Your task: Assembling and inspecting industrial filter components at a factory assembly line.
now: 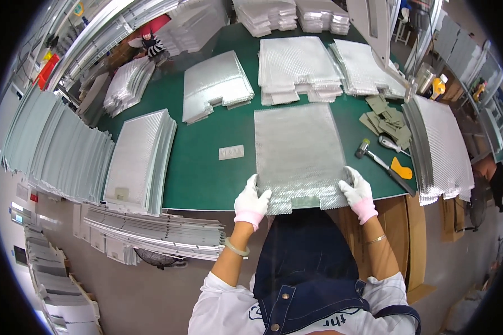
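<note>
A silver mesh sheet (pixel 299 153) lies flat on the green table mat (pixel 207 167), its near edge hanging over the table front. My left hand (pixel 251 202), in a white glove with a pink cuff, grips the sheet's near left corner. My right hand (pixel 357 192), gloved the same, grips the near right corner. Both thumbs press on top of the mesh. A jade bangle sits on my left wrist and a thin bracelet on my right.
Stacks of mesh sheets (pixel 215 84) cover the far side of the mat. Framed panels (pixel 137 162) are piled at left, more panels (pixel 441 148) at right. A mallet (pixel 383 163), an orange scraper (pixel 402 169), grey pads (pixel 388 120) and a small tag (pixel 231 152) lie nearby.
</note>
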`<act>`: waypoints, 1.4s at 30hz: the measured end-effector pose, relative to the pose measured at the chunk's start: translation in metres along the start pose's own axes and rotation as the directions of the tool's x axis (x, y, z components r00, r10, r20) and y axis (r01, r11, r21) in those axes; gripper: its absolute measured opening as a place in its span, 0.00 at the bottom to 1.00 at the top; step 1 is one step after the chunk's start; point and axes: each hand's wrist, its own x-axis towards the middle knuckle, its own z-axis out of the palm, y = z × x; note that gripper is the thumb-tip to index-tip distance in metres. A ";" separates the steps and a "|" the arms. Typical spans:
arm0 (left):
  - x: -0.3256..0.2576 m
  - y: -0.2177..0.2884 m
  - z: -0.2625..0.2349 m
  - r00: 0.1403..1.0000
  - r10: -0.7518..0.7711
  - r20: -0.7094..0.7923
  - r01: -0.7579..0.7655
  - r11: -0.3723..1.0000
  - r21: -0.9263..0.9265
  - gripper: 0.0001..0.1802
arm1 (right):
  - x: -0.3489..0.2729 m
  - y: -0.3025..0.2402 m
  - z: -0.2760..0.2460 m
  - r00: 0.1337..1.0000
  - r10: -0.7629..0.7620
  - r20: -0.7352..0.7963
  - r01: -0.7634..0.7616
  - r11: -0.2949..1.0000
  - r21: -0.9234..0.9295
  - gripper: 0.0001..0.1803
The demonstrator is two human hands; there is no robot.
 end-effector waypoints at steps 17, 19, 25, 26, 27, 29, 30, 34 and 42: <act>0.010 0.018 -0.015 0.992 0.053 0.115 -0.100 0.885 0.455 0.31 | -0.001 -0.043 0.003 0.998 0.057 0.031 -0.036 0.889 -0.457 0.28; 0.007 0.027 -0.020 0.989 0.109 0.096 -0.145 0.810 0.569 0.30 | -0.006 -0.058 0.007 0.998 0.011 -0.068 -0.049 0.806 -0.590 0.28; 0.011 0.036 -0.016 0.929 0.356 0.099 -0.326 0.663 0.674 0.25 | -0.008 -0.033 -0.019 0.992 -0.100 0.071 0.123 0.783 -0.610 0.18; 0.010 0.039 -0.013 0.923 0.372 0.093 -0.333 0.657 0.676 0.25 | -0.008 -0.033 -0.028 0.994 -0.064 0.092 0.106 0.805 -0.583 0.18; 0.011 0.031 -0.011 0.902 0.427 0.068 -0.362 0.658 0.661 0.26 | -0.009 -0.035 -0.031 0.989 -0.036 0.145 0.110 0.831 -0.546 0.21; 0.014 0.010 -0.014 0.910 0.413 0.035 -0.330 0.670 0.665 0.27 | -0.012 -0.036 -0.029 0.976 -0.145 0.161 0.205 0.862 -0.464 0.25; 0.006 0.018 -0.020 0.943 0.331 0.021 -0.253 0.676 0.693 0.27 | -0.015 -0.033 -0.028 0.970 -0.217 0.107 0.242 0.849 -0.469 0.26; 0.003 0.017 -0.020 0.950 0.308 0.051 -0.260 0.689 0.676 0.28 | -0.053 -0.068 -0.126 0.908 -0.300 -0.293 0.208 0.929 -0.306 0.18; 0.013 0.014 -0.008 0.947 0.319 0.028 -0.254 0.694 0.674 0.28 | -0.061 0.007 -0.361 0.706 -0.047 -0.707 -0.607 0.475 -0.638 0.27</act>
